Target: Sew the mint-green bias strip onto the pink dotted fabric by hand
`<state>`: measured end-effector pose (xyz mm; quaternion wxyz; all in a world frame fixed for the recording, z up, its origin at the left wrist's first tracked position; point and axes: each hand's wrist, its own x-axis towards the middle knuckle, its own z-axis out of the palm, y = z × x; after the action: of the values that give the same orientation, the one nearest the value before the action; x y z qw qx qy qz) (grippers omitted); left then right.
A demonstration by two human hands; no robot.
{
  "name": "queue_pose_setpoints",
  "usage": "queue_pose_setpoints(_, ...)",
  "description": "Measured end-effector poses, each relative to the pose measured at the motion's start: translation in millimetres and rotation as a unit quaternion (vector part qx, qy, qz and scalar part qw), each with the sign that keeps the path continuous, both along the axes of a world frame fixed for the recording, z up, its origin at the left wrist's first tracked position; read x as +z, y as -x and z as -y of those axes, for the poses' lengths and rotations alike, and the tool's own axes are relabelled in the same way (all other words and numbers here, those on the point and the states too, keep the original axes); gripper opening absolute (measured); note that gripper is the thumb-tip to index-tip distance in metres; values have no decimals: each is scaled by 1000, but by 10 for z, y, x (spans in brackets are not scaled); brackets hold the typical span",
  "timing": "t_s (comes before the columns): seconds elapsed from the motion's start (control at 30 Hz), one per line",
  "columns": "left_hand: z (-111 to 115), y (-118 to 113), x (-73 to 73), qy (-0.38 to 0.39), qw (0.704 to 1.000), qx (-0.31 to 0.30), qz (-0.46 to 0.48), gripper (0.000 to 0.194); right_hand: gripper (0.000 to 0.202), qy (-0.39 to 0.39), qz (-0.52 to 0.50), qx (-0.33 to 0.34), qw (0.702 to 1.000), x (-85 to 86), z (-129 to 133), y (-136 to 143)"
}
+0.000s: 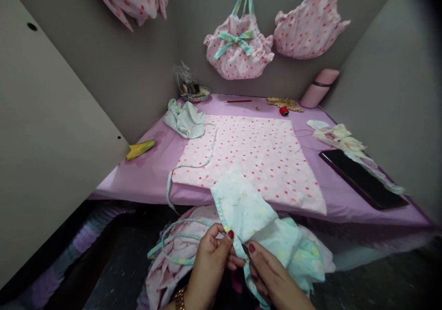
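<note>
Pale mint fabric with yellow patches (pixel 247 208) hangs over the table's front edge and down into my lap. My left hand (pixel 216 250) pinches the folded edge of this fabric between thumb and fingertips. Close beside it, my right hand (pixel 267 271) is closed around a small dark pointed tool (pixel 245 249), its tip at the fabric edge. Most of that tool is hidden by my fingers, so its exact kind does not show. A thin mint strap (pixel 179 257) loops out to the left over pink dotted fabric (pixel 162 273) in my lap.
Pink dotted cloth (pixel 248 153) lies flat on the lilac-covered table (pixel 159 172). Around it are a mint cloth bundle (pixel 186 119), a banana peel (pixel 141 149), a phone (pixel 362 178), a red pencil-like stick (pixel 237 101) and a pink bottle (pixel 319 89). Dotted bags (pixel 238 61) hang behind.
</note>
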<state>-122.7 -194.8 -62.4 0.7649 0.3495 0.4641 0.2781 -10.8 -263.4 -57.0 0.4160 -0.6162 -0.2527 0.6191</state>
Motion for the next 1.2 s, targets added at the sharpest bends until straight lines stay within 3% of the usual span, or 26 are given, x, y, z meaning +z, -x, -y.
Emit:
queue_pose_setpoints(0.33,19,-11,-3,-18,1000,-10,10,31,65,1,-18,-17,1000,-8,-10,47)
queue_pose_setpoints(0.63,18,-11,20,-9,1000,-2,11,32,56,-12,-20,-25,999,62,-61,76)
queue_pose_setpoints(1.2,47,-12,-56,-2,999,4,36,29,44,-32,-45,-29,998,-82,-41,48)
